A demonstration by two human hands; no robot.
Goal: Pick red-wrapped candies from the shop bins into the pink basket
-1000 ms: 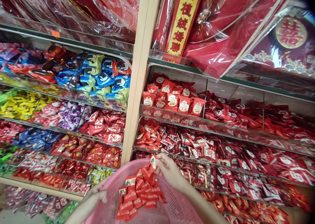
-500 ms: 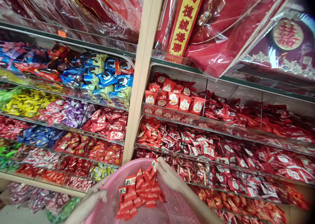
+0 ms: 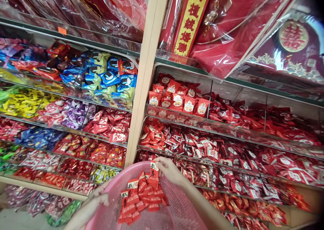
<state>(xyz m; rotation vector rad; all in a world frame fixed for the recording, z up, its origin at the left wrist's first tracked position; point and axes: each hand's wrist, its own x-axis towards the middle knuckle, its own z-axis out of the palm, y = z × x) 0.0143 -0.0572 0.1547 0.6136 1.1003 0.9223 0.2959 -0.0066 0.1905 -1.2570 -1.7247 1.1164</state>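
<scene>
A pink perforated plastic basket (image 3: 108, 220) tilts toward me at the bottom centre. My left hand (image 3: 97, 200) grips its left rim, thumb over the edge. Inside lies a pile of small red candy packets (image 3: 141, 198) with cream tops and dark lettering. At the basket's far right side my right hand (image 3: 165, 169) pinches the top of one red candy packet (image 3: 153, 173) between thumb and fingers. That packet hangs upright over the back of the pile, its lettered front facing me. Its lower end overlaps the other packets, so I cannot tell whether it touches them.
Wooden shelving with a pale upright post (image 3: 141, 78) stands before me. Clear-fronted bins hold red packets (image 3: 177, 102), blue and green packets (image 3: 108, 75) and yellow sweets (image 3: 21, 102). Plastic-wrapped red goods (image 3: 240, 24) fill the top shelf. Bagged sweets (image 3: 37, 203) lie low at left.
The packet in my right hand has shifted slightly left and turned upright, its lettering now facing me. My left hand still holds the basket rim. The view has moved slightly.
</scene>
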